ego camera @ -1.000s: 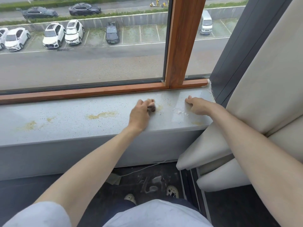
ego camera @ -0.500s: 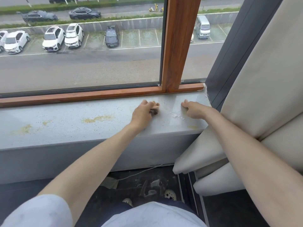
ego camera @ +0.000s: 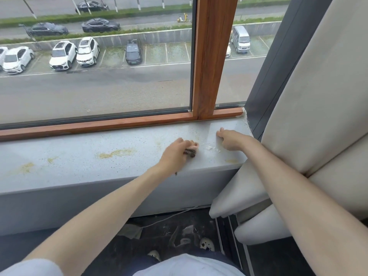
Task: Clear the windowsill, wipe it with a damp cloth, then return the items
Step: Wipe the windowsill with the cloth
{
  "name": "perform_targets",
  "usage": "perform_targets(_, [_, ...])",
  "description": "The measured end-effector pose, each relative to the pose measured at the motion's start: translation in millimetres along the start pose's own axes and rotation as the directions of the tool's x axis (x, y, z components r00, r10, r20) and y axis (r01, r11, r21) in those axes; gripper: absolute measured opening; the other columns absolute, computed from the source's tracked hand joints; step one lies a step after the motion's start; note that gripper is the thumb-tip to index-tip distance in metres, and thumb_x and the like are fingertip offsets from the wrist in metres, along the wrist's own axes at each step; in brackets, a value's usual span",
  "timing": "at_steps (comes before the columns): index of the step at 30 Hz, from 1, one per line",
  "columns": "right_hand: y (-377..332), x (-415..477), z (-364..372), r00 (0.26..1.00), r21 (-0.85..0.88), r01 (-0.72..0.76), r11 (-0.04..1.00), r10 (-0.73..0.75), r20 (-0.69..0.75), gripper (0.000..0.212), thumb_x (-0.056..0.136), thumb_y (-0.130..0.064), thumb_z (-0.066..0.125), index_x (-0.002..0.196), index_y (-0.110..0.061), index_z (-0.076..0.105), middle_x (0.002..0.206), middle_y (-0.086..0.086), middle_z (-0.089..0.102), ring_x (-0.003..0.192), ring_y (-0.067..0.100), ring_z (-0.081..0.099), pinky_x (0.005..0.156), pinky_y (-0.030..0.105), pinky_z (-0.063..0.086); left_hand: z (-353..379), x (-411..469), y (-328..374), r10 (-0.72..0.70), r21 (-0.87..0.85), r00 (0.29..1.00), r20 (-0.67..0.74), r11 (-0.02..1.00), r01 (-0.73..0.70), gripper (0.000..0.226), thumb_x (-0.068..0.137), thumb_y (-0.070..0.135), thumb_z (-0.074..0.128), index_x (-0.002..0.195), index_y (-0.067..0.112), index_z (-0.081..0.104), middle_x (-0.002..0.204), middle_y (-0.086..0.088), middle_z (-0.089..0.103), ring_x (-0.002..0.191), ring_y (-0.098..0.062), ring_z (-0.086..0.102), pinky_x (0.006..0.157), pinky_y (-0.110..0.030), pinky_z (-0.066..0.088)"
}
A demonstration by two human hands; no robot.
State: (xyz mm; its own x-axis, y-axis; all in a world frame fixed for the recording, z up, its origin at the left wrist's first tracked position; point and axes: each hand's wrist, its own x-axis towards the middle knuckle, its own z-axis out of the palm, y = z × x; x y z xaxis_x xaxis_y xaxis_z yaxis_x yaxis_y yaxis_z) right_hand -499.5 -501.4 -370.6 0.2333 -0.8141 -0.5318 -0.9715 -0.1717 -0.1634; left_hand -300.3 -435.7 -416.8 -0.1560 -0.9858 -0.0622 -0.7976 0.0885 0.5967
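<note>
The grey speckled windowsill (ego camera: 79, 164) runs below a wood-framed window. My left hand (ego camera: 175, 154) rests on its right part and grips a small dark cloth wad (ego camera: 191, 153), pressed to the surface. My right hand (ego camera: 231, 140) lies further right near the sill's end, its fingers curled under, with nothing visible in it. A small patch of white crumbs (ego camera: 212, 148) lies between the two hands. Yellowish stains (ego camera: 115, 153) mark the sill to the left, and more of these stains (ego camera: 25, 167) show at the far left.
A beige padded panel (ego camera: 310, 108) leans against the wall at the right, touching the sill's end. Below the sill lies a dark floor (ego camera: 111, 244) with a white cable (ego camera: 169, 217) and scraps. The wooden window post (ego camera: 215, 56) stands behind the hands.
Both hands keep nearly the same spots on the sill; the left hand with the cloth has edged slightly right. The view has shifted, so the sill sits lower in frame.
</note>
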Motion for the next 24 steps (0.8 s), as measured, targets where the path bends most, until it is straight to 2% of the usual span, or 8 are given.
perform_targets(2, [2.0, -0.9, 0.7, 1.0, 0.012, 0.001, 1.0, -0.002, 0.018, 0.05, 0.098, -0.003, 0.019, 0.147, -0.001, 0.025, 0.16, 0.011, 0.002, 0.144, 0.032, 0.02, 0.116, 0.039, 0.019, 6.7, -16.3, 15.5, 0.2, -0.061, 0.964, 0.175, 0.979, -0.192, 0.037, 0.082, -0.009, 0.052, 0.114, 0.005, 0.065, 0.101, -0.013, 0.06, 0.093, -0.03, 0.058, 0.079, -0.035, 0.045])
perform_targets(4, [4.2, -1.7, 0.7, 1.0, 0.02, 0.007, 1.0, -0.008, 0.02, 0.049, 0.099, -0.006, 0.019, 0.147, -0.001, 0.024, 0.16, 0.01, 0.002, 0.144, 0.031, 0.018, 0.117, 0.039, 0.016, 0.2, -12.6, 17.9, 0.231, -0.103, 0.964, 0.129, 0.97, -0.219, 0.034, 0.084, -0.008, 0.052, 0.112, 0.006, 0.066, 0.099, -0.011, 0.062, 0.09, -0.024, 0.058, 0.079, -0.031, 0.045])
perform_targets(7, [4.0, -2.5, -0.4, 1.0, 0.012, 0.012, 1.0, -0.012, 0.026, 0.052, 0.097, -0.002, 0.019, 0.149, -0.004, 0.021, 0.16, 0.009, 0.001, 0.146, 0.03, 0.014, 0.117, 0.038, 0.015, -22.6, 14.5, 2.5, 0.001, -0.18, 0.988, -0.155, 0.983, -0.029, 0.033, 0.087, -0.006, 0.052, 0.114, 0.007, 0.064, 0.105, -0.012, 0.061, 0.094, -0.023, 0.055, 0.081, -0.027, 0.04])
perform_targets(12, [3.9, -4.9, -2.0, 0.999, 0.024, 0.024, 0.999, -0.025, 0.029, 0.052, 0.098, -0.001, 0.019, 0.15, -0.005, 0.019, 0.16, 0.008, 0.0, 0.146, 0.029, 0.013, 0.116, 0.036, 0.013, -23.4, 39.3, -10.1, -0.406, 0.022, 0.821, -0.401, 0.892, 0.452, 0.03, 0.094, 0.005, 0.046, 0.124, 0.006, 0.051, 0.116, -0.015, 0.05, 0.086, -0.025, 0.051, 0.07, -0.028, 0.035])
perform_targets(16, [6.9, -2.9, -2.0, 0.999, 0.031, 0.04, 0.999, -0.04, 0.022, 0.047, 0.099, -0.004, 0.019, 0.145, -0.003, 0.027, 0.16, 0.011, 0.003, 0.145, 0.031, 0.015, 0.116, 0.038, 0.015, 3.4, 48.0, 26.0, -0.101, -0.068, 0.987, -0.129, 0.993, 0.092, 0.039, 0.084, -0.004, 0.05, 0.117, 0.012, 0.062, 0.103, -0.004, 0.054, 0.093, -0.026, 0.056, 0.065, -0.027, 0.047])
perform_targets(18, [7.8, -1.8, -1.3, 0.999, 0.04, 0.034, 0.999, -0.035, 0.019, 0.045, 0.097, -0.003, 0.019, 0.14, 0.0, 0.032, 0.159, 0.013, 0.008, 0.142, 0.034, 0.02, 0.115, 0.041, 0.019, 2.6, 49.3, 32.4, 0.008, -0.065, 0.996, -0.088, 0.998, -0.014, 0.043, 0.079, -0.008, 0.046, 0.112, 0.011, 0.065, 0.104, -0.006, 0.057, 0.096, -0.029, 0.056, 0.074, -0.032, 0.047])
perform_targets(21, [8.2, 0.9, 1.3, 0.999, 0.03, 0.048, 0.998, -0.048, 0.004, 0.044, 0.096, -0.002, 0.02, 0.139, 0.0, 0.032, 0.159, 0.014, 0.01, 0.141, 0.034, 0.023, 0.112, 0.041, 0.023, -9.7, 52.6, 21.1, -0.157, 0.027, 0.924, -0.35, 0.984, 0.178, 0.039, 0.085, -0.005, 0.043, 0.118, 0.009, 0.058, 0.114, -0.012, 0.054, 0.093, -0.031, 0.056, 0.069, -0.034, 0.041])
perform_targets(24, [8.1, 2.1, 1.8, 0.998, 0.028, 0.062, 0.998, -0.062, 0.014, 0.049, 0.096, 0.0, 0.021, 0.145, -0.003, 0.025, 0.16, 0.01, 0.002, 0.145, 0.029, 0.016, 0.115, 0.038, 0.02, -10.9, 62.4, 2.8, -0.338, 0.054, 0.854, -0.397, 0.92, 0.389, 0.03, 0.09, 0.0, 0.046, 0.119, 0.007, 0.052, 0.113, -0.015, 0.052, 0.094, -0.033, 0.056, 0.069, -0.033, 0.038])
